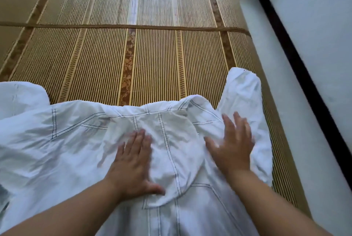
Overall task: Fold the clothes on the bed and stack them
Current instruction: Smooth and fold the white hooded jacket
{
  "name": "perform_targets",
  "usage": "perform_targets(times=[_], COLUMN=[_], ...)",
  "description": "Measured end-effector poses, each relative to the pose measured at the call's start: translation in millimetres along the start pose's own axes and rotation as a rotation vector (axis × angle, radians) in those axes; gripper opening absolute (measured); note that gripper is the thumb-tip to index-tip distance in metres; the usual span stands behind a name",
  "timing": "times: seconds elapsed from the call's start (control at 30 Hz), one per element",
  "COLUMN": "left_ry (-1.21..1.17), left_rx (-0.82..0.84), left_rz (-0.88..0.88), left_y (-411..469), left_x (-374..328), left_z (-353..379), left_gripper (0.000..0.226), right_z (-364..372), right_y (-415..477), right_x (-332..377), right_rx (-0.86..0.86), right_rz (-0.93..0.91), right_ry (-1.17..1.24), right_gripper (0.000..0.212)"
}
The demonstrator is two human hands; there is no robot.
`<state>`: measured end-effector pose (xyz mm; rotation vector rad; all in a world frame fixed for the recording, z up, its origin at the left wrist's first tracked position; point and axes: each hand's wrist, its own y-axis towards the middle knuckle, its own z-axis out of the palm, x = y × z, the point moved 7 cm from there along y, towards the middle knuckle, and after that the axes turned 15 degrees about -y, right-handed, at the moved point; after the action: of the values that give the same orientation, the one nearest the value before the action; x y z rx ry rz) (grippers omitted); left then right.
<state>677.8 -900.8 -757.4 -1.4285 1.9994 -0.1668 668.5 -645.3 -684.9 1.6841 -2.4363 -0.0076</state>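
Bare forearms come in from the bottom edge, the left forearm (62, 211) rising from the lower left corner and the right forearm (266, 197) from the lower right. Both end in hands laid flat on a white garment (57, 150) that lies spread across the near part of the bed (85, 60).

The garment is thin, creased cloth sewn with dark double lines of stitching that run as seams along its length and across the shoulders. A rounded panel (171, 150) with one stitched seam down its middle lies on top of the body of the garment. One sleeve (242, 90) reaches up and away toward the bed's right edge, and another bunched part (19, 92) lies at the far left. The blur of the picture leaves any small print on the cloth unreadable.

The left hand (133, 161) rests palm down on the left side of the rounded panel, fingers straight and close together, thumb spread toward the centre seam, gripping nothing. The right hand (231, 146) lies palm down just right of the panel, near the foot of the sleeve, fingers straight and slightly fanned, likewise gripping nothing. The panel's middle sits between the two hands.

Beyond the garment the bed is covered by a woven mat (156, 54) of fine ribbed straw with brown patterned bands (129, 48) running lengthwise and a raised ridge (133, 26) crossing it. To the right stands a pale wall (323, 45) with a dark strip (285, 45) slanting along it.
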Motion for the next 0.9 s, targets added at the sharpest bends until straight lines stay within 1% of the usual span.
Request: perform_targets(times=[0.03, 0.07, 0.1, 0.13, 0.2, 0.27, 0.3, 0.37, 0.4, 0.43, 0.47, 0.5, 0.53, 0.57, 0.6, 0.63, 0.67, 0.7, 0.73, 0.83, 0.9], left_ry=[0.001, 0.001, -0.003, -0.013, -0.037, -0.077, -0.104, -0.131, -0.131, -0.129, -0.126, -0.117, -0.103, -0.092, -0.086, -0.085, -0.081, -0.071, -0.061, -0.046, -0.04], left_rx=[-0.002, -0.003, -0.003, 0.002, 0.024, 0.02, 0.017, 0.024, 0.035, 0.044, 0.047, 0.048, 0.049, 0.049, 0.051, 0.055, 0.061, 0.072, 0.083, 0.122, 0.14], left_rz=[0.029, 0.06, 0.085, 0.102, 0.123, 0.109, 0.08, 0.003, -0.048, -0.105, -0.162, -0.205, -0.229, -0.234, -0.228, -0.22, -0.216, -0.215, -0.22, -0.248, -0.263], left_y=[4.1, 9.3, 16.3, 23.9, 41.7, 59.0, 66.5, 80.8, 86.2, 89.9, 91.8, 92.3, 91.0, 89.1, 86.8, 84.5, 83.7, 84.2, 84.5, 86.2, 88.3], left_x=[-17.1, -35.6, -54.0, -70.9, -107.0, -136.4, -145.7, -157.3, -157.2, -152.9, -144.7, -137.1, -129.8, -123.8, -119.3, -115.2, -113.3, -113.0, -112.2, -111.9, -112.7], left_z=[-1.0, 0.4, 3.4, 6.8, 16.5, 25.2, 27.8, 32.5, 34.1, 35.1, 35.2, 35.7, 37.0, 38.6, 40.7, 42.5, 44.3, 46.6, 47.7, 51.2, 54.0], left_gripper=[0.137, 0.133, 0.129, 0.127, 0.123, 0.119, 0.117, 0.113, 0.112, 0.114, 0.117, 0.122, 0.126, 0.129, 0.132, 0.135, 0.138, 0.141, 0.143, 0.14, 0.14], right_z=[-4.6, -2.7, 1.0, 6.9, 17.6, 24.5, 28.9, 35.2, 34.5, 30.2, 23.5, 14.6, 5.6, -3.1, -12.0, -20.2, -24.7, -23.5, -16.1, 12.3, 23.5], right_y=[16.1, 30.1, 41.3, 50.8, 62.7, 63.2, 61.9, 58.5, 57.1, 56.7, 56.9, 54.1, 49.9, 44.2, 36.9, 29.8, 23.8, 18.6, 16.2, 20.1, 28.5], right_x=[-23.9, -48.5, -70.4, -86.3, -111.0, -123.2, -123.0, -123.6, -125.1, -127.3, -131.4, -138.2, -146.4, -157.4, -169.5, -178.9, -188.6, -195.9, -199.5, -186.1, -177.6], right_rx=[0.039, 0.135, 0.244, 0.351, 0.471, 0.512, 0.565, 0.675, 0.677, 0.624, 0.533, 0.442, 0.373, 0.314, 0.264, 0.237, 0.232, 0.254, 0.287, 0.471, 0.547], right_rz=[0.148, 0.282, 0.403, 0.518, 0.723, 0.864, 0.877, 0.822, 0.807, 0.797, 0.783, 0.791, 0.779, 0.743, 0.698, 0.653, 0.615, 0.604, 0.639, 0.82, 0.903], right_ry=[-0.035, -0.059, -0.033, 0.054, 0.317, 0.562, 0.669, 0.765, 0.798, 0.868, 0.989, 1.185, 1.433, 1.686, 1.885, 2.008, 2.066, 2.073, 2.032, 1.819, 1.685], right_gripper=[0.091, 0.104, 0.115, 0.121, 0.122, 0.11, 0.096, 0.055, 0.038, 0.026, 0.017, 0.013, 0.017, 0.03, 0.045, 0.053, 0.051, 0.044, 0.043, 0.059, 0.061])
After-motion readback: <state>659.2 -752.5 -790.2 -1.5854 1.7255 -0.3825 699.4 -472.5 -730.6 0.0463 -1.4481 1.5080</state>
